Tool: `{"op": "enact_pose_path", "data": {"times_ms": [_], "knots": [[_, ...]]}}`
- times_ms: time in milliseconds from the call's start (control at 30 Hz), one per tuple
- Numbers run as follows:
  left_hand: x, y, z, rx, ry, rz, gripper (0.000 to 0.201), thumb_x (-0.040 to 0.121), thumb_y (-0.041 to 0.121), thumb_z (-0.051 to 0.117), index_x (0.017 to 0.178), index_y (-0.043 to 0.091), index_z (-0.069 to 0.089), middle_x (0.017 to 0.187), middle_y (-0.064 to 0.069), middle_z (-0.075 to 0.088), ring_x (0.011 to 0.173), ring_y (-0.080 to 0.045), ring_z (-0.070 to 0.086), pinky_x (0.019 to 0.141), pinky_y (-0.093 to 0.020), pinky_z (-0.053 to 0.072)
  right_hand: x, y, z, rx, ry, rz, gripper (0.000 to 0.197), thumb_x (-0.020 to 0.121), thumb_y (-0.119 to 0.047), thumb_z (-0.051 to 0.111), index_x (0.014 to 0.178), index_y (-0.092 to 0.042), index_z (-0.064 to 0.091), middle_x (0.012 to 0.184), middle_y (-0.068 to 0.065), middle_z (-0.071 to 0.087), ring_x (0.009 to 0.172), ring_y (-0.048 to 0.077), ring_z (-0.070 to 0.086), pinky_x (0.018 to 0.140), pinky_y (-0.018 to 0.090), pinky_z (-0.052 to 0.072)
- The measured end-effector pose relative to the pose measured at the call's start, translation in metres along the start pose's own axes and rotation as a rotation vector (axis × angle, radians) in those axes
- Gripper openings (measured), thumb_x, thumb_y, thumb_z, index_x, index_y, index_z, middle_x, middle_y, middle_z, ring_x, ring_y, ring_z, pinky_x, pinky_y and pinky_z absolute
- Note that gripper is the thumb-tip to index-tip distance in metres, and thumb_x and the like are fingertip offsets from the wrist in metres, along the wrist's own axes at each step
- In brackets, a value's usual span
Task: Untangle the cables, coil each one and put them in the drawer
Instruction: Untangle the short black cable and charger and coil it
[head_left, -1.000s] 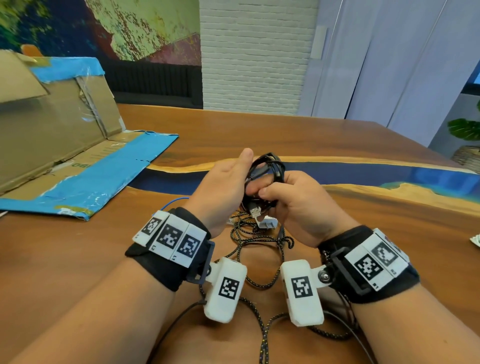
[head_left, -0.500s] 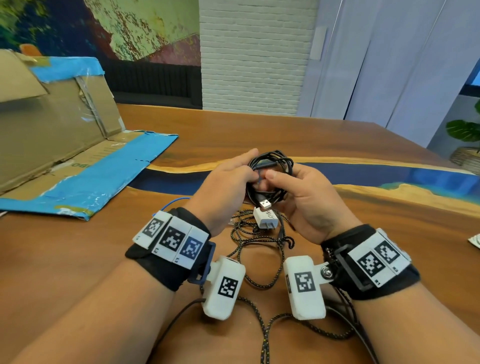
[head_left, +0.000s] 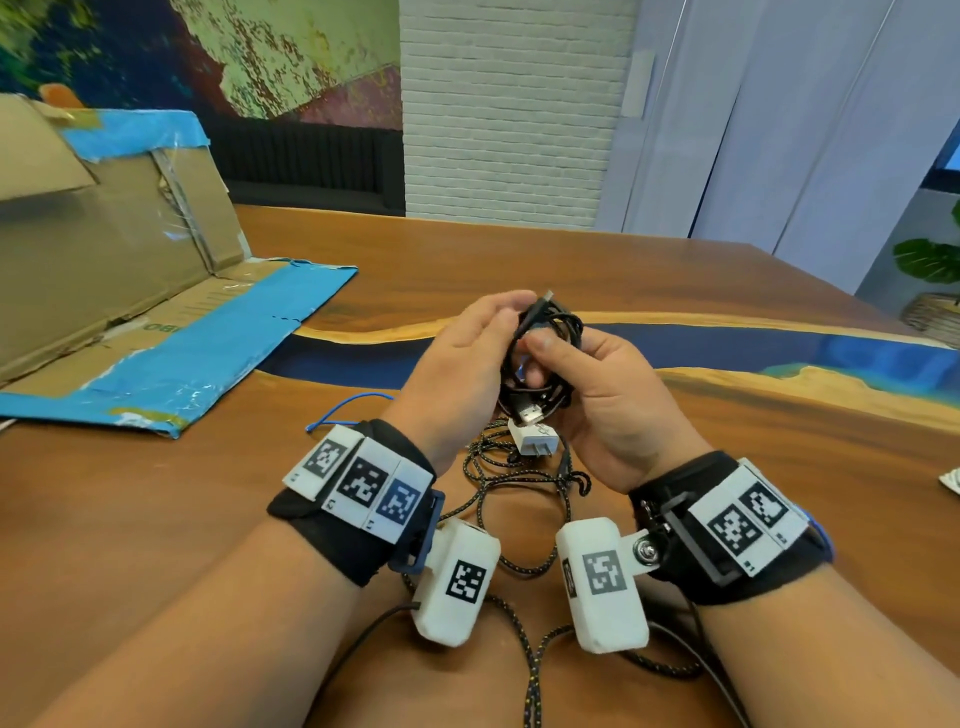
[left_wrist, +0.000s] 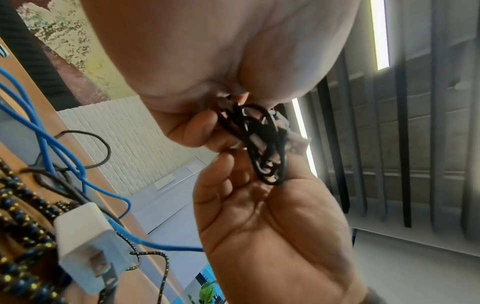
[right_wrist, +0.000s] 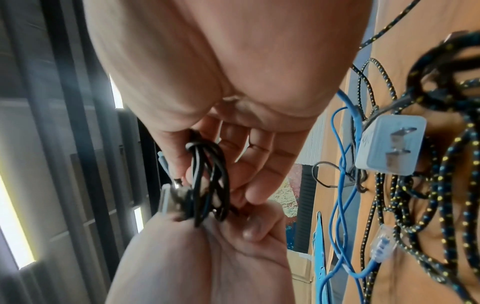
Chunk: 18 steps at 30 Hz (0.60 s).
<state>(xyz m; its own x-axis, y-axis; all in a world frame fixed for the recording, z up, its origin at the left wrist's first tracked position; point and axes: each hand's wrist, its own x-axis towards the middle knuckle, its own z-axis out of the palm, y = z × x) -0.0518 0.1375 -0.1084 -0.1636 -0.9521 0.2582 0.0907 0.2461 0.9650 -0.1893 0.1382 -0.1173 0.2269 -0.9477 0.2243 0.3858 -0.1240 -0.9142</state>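
While we hold the black cable (head_left: 543, 358) as a small coil above the wooden table (head_left: 727, 467), our right hand (head_left: 597, 395) grasps its right side, thumb pressed on the strands, and our left hand (head_left: 467, 364) pinches its upper left, by one plug that points up and away. The coil's long axis runs roughly upright, the USB plug (head_left: 530, 414) hanging from its lower end toward the white charger (head_left: 535, 441) and the braided cable (head_left: 519, 478) directly beneath. No drawer shows; the cardboard box (head_left: 104, 249) sits well left.
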Motion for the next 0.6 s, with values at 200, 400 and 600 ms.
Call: {"op": "enact_pose_path", "data": {"times_ms": [200, 400, 600], "knots": [[-0.004, 0.003, 0.002, 0.041, -0.144, 0.086, 0.022, 0.105, 0.031, 0.049, 0.108, 0.038, 0.07, 0.076, 0.001, 0.059, 0.069, -0.006, 0.056, 0.064, -0.02, 0.05, 0.0, -0.002, -0.003, 0.053, 0.024, 0.002, 0.018, 0.088, -0.019, 0.065, 0.086, -0.001, 0.066, 0.059, 0.005, 0.057, 0.056, 0.015, 0.059, 0.056, 0.028, 0.056], [0.002, 0.001, 0.0, -0.043, 0.033, 0.094, 0.035, 0.11, 0.024, 0.039, 0.138, 0.017, 0.059, 0.088, -0.003, 0.071, 0.083, -0.013, 0.068, 0.08, -0.027, 0.057, 0.001, -0.006, -0.006, 0.036, 0.036, -0.038, 0.021, 0.083, -0.019, 0.067, 0.096, -0.003, 0.067, 0.064, 0.005, 0.059, 0.057, 0.013, 0.062, 0.059, 0.03, 0.057], [0.01, -0.001, -0.005, -0.278, 0.204, 0.015, 0.033, 0.11, 0.018, 0.038, 0.142, 0.016, 0.047, 0.066, 0.002, 0.066, 0.061, -0.012, 0.062, 0.062, -0.028, 0.055, 0.005, -0.003, -0.008, -0.009, 0.064, -0.162, 0.021, 0.093, -0.003, 0.06, 0.113, -0.008, 0.067, 0.069, 0.006, 0.063, 0.067, 0.014, 0.065, 0.069, 0.033, 0.061]]}}
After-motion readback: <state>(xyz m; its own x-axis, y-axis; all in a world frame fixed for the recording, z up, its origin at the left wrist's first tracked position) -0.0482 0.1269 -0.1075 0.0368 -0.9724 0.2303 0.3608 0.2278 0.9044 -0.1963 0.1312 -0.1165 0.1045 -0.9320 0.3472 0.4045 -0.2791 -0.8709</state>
